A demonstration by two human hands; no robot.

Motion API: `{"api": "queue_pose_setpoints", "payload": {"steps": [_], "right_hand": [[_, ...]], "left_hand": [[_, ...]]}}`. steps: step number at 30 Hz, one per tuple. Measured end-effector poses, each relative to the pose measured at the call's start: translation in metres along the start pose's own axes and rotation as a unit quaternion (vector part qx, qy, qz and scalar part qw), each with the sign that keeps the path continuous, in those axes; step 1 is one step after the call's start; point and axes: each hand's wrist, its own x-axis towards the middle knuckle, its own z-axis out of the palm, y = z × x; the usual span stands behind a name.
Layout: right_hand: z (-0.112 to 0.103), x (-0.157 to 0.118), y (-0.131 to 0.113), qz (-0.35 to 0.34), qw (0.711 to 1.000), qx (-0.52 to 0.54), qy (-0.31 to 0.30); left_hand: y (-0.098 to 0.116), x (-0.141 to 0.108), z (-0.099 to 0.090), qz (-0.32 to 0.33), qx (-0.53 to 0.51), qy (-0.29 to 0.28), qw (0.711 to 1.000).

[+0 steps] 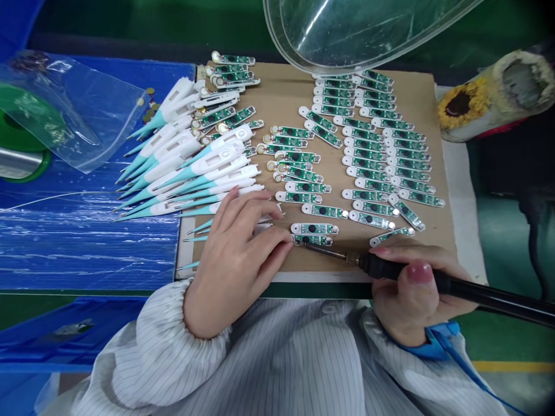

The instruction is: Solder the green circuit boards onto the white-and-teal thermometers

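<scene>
My right hand (420, 289) is wrapped round the black handle of a soldering iron (385, 268). The iron's tip points left and reaches the left part of a small green circuit board (313, 240) near the front of the brown board. My left hand (243, 248) has its thumb and index finger pinched at that board's left end; what lies between the fingertips is too small to make out. Just behind sits another circuit board (314, 229). White and light-blue thermometers (217, 162) are piled behind and left of my left hand, some partly under its fingers.
Rows of circuit boards (366, 150) cover the brown board (286, 86). A clear plastic shield (373, 34) overhangs the back. At left are a solder spool (21, 164) and a plastic bag (87, 115); at right, an iron holder with a yellow sponge (463, 107).
</scene>
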Motion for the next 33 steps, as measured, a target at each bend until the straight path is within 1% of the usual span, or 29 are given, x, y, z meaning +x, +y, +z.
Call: {"api": "queue_pose_setpoints", "payload": {"steps": [6, 11, 18, 24, 29, 31, 33], "right_hand": [[0.000, -0.001, -0.001, 0.006, 1.000, -0.012, 0.000], [0.000, 0.000, 0.002, -0.009, 1.000, -0.003, 0.007], [-0.001, -0.001, 0.000, -0.003, 1.000, 0.011, -0.008], [-0.001, 0.000, 0.006, -0.016, 1.000, 0.017, -0.009], [0.002, 0.002, 0.007, -0.049, 0.998, 0.034, 0.023], [0.001, 0.002, 0.003, -0.030, 0.999, 0.034, 0.019], [-0.002, 0.001, -0.004, 0.009, 1.000, 0.029, -0.005]], "left_hand": [[0.000, 0.001, -0.001, -0.002, -0.007, -0.002, 1.000], [-0.001, 0.001, -0.001, 0.001, -0.012, -0.006, 1.000], [-0.002, 0.001, -0.001, 0.000, -0.008, -0.010, 1.000], [0.000, 0.002, -0.002, -0.009, -0.007, -0.016, 1.000], [0.000, 0.003, -0.002, -0.012, -0.005, -0.022, 1.000], [0.001, 0.003, -0.002, -0.014, -0.004, -0.024, 1.000], [0.001, 0.002, -0.002, -0.017, -0.005, -0.026, 1.000]]}}
